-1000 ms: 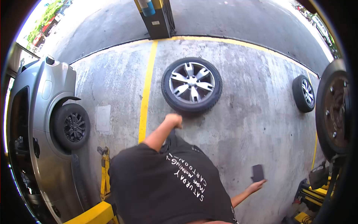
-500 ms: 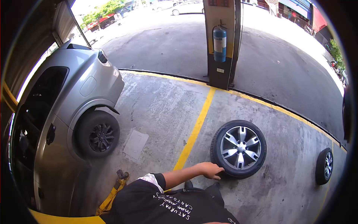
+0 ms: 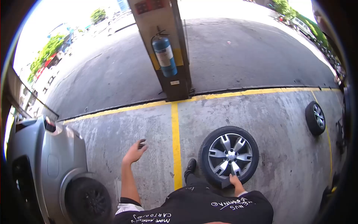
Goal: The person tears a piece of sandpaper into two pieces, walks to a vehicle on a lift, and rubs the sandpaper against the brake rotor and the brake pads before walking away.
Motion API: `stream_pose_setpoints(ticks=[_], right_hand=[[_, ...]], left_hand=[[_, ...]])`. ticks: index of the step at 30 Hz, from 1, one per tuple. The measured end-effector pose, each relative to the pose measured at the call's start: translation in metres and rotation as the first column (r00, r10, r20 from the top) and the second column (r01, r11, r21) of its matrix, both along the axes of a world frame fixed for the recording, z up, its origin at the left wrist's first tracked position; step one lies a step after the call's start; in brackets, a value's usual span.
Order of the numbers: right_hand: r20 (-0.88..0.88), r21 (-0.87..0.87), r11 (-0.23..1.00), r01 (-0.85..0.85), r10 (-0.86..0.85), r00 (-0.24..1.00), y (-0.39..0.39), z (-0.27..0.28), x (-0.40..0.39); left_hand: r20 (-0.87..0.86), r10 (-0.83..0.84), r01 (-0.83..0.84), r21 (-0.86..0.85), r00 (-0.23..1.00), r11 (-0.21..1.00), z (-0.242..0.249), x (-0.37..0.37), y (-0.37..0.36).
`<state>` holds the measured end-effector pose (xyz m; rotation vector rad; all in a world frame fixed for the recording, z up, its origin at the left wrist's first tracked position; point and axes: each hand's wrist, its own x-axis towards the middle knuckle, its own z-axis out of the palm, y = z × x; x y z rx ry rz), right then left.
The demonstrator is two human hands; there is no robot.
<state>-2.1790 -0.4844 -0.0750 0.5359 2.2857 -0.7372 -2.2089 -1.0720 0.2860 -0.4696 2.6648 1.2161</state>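
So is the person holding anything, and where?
The right hand rests on the near edge of the tyre, holding a small dark flat thing; the grip is unclear. The left hand is open and empty.

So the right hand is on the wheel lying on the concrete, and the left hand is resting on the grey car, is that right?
Not quite. In the head view the left hand is raised, open, over the bare concrete, touching nothing; the grey car is off to its side. The right hand is on the wheel, as you said.

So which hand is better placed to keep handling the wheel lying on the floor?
Probably the right hand: it rests at the near edge of the wheel. The left hand is raised, open, across the yellow line.
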Motion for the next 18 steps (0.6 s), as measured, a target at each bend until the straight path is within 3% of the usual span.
stream_pose_setpoints(ticks=[1,2,3,4,5,6,7,9,12,15,18], right_hand=[[0.102,-0.101,0.995,0.028,-0.018,0.995,-0.02,-0.005,-0.039],[0.026,-0.153,0.988,0.032,-0.029,0.999,-0.039,-0.03,-0.074],[-0.126,-0.153,0.983,-0.103,0.084,0.988,-0.069,0.013,-0.11],[-0.247,-0.16,0.981,-0.109,0.067,0.967,-0.097,0.06,-0.145],[-0.126,-0.125,0.979,-0.164,0.148,0.981,-0.112,0.05,-0.19],[-0.234,-0.149,0.976,-0.159,0.122,0.965,-0.129,0.061,-0.223],[-0.248,-0.163,0.962,-0.217,0.173,0.953,-0.143,0.093,-0.256],[-0.249,-0.217,0.93,-0.296,0.241,0.938,-0.156,0.121,-0.323],[-0.295,-0.166,0.955,-0.246,0.19,0.936,-0.149,0.16,-0.411],[-0.418,-0.06,0.997,-0.054,0.024,0.908,-0.119,0.13,-0.49],[-0.332,0.006,0.956,0.294,-0.276,0.902,-0.093,0.105,-0.53]], left_hand=[[-0.124,0.123,-0.12,0.027,0.985,0.992,-0.025,-0.011,-0.049],[-0.244,0.278,-0.268,0.075,0.929,0.96,-0.054,-0.018,-0.092],[-0.337,0.442,-0.448,0.067,0.831,0.892,-0.093,-0.021,-0.13],[-0.353,0.582,-0.613,0.031,0.733,0.79,-0.13,-0.017,-0.156],[-0.29,0.671,-0.696,0.024,0.682,0.718,-0.184,-0.005,-0.186],[-0.159,0.791,-0.774,0.163,0.591,0.611,-0.251,0.018,-0.214],[0.256,0.816,-0.85,0.045,0.518,0.525,-0.238,0.029,-0.177],[0.292,0.752,-0.793,0.043,0.591,0.607,-0.253,-0.042,-0.147],[0.319,0.665,-0.708,0.032,0.676,0.705,-0.279,-0.152,-0.119],[0.33,0.592,-0.632,0.017,0.735,0.775,-0.298,-0.26,-0.11],[0.346,0.51,-0.54,-0.011,0.788,0.842,-0.308,-0.366,-0.113]])
